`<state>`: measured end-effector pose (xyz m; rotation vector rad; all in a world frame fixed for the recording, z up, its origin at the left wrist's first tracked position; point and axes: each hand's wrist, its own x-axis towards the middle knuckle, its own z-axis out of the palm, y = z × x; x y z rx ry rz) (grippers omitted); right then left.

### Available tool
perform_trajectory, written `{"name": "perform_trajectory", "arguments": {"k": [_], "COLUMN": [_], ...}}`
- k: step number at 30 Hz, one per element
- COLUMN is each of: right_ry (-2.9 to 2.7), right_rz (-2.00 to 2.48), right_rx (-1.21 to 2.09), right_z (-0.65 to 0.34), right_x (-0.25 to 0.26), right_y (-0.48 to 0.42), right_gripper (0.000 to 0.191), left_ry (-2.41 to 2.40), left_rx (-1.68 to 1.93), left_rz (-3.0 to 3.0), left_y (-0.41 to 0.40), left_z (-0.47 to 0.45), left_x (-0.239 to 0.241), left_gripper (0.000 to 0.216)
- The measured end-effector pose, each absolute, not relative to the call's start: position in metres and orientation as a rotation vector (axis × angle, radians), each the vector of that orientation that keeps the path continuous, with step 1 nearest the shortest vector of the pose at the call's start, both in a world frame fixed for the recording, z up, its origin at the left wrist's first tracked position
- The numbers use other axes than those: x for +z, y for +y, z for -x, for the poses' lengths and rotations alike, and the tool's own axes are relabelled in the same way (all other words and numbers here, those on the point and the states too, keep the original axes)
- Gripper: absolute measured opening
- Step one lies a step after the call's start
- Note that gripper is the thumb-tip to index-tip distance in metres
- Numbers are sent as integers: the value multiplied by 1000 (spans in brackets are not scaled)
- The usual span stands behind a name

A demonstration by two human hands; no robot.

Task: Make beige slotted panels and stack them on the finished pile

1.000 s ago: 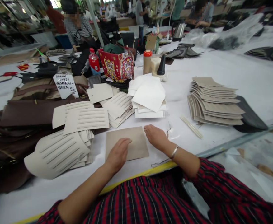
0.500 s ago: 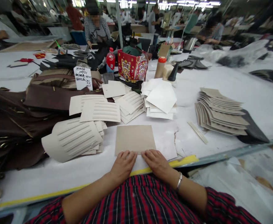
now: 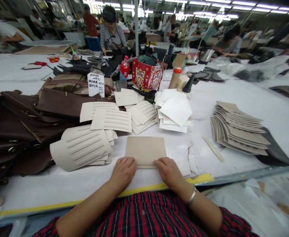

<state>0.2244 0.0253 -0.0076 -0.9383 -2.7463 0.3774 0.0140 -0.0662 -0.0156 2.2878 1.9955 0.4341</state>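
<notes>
A tan rectangular panel [image 3: 146, 149] lies flat on the white table in front of me, with a narrow strip or fold line along its near edge. My left hand [image 3: 124, 171] is closed on its near left corner, fingers bent and pressed together. At the near right corner, my right hand [image 3: 169, 171] grips the panel in the same way. The thumbs are mostly hidden. Left of the panel lies a stack of cream slotted pieces [image 3: 85, 148]. Behind it are more slotted pieces [image 3: 117, 119] and a pile of white sheets [image 3: 176, 108].
Dark brown leather bags [image 3: 13, 131] cover the left side. To the right are a stack of tan panels [image 3: 238, 130] and some thin strips [image 3: 213, 148]. A red patterned box [image 3: 145, 74], a red-capped bottle [image 3: 124, 67] and a glue bottle [image 3: 176, 78] stand behind. Yellow tape [image 3: 144, 189] edges the table.
My hands have moved apart along the near edge to the panel's corners, and the fingers have curled in. The narrow strip along the near edge now shows. The view has tilted up slightly.
</notes>
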Motion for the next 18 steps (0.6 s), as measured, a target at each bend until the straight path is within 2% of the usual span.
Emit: {"name": "perform_trajectory", "arguments": {"k": [4, 10, 13, 16, 18], "right_ry": [-2679, -2682, -2723, -2730, -2731], "right_rz": [871, 1088, 1084, 953, 918], "right_rx": [451, 409, 394, 396, 422], "right_z": [-201, -226, -223, -211, -207], "right_x": [-15, -12, -6, -6, -8], "right_y": [28, 39, 47, 51, 53], "right_gripper": [22, 14, 21, 37, 38], "left_ry": [1874, 2020, 2000, 1884, 1856], "left_rx": [573, 382, 353, 460, 469], "left_rz": [-2188, -2130, -2212, -2302, -2297], "left_y": [-36, -42, -36, -22, -17], "left_z": [-32, -7, -9, -23, -30], "left_x": [-26, -26, -21, -24, -28], "left_gripper": [18, 23, 27, 39, 39]}}
